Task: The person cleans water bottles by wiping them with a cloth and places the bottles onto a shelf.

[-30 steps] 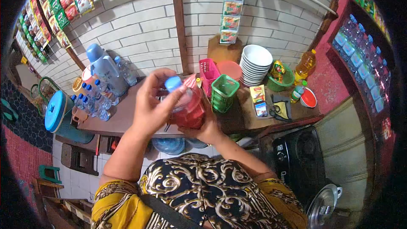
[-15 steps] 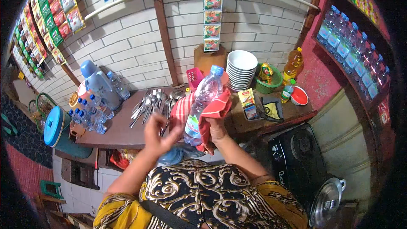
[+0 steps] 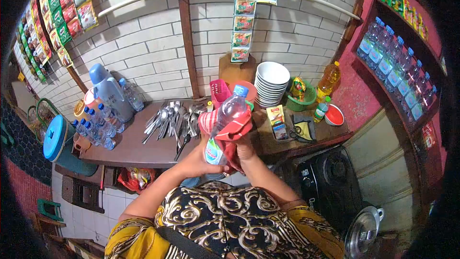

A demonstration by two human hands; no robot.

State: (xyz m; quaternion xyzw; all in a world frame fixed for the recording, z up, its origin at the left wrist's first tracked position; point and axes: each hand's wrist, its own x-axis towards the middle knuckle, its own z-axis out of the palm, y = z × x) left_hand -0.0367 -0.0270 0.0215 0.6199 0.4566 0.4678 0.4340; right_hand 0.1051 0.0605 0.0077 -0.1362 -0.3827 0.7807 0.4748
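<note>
Near the front edge of the brown surface [image 3: 127, 146], the clear blue-capped plastic bottle [image 3: 232, 110] is now steadied doubly: clasped low by the previously spread left hand [image 3: 197, 161], and through the red white-striped cloth [image 3: 234, 133] by the curled right hand [image 3: 245, 151]

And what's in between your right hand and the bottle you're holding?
A red cloth with pale stripes. The head view shows it bunched between the right hand and the bottle.
</note>
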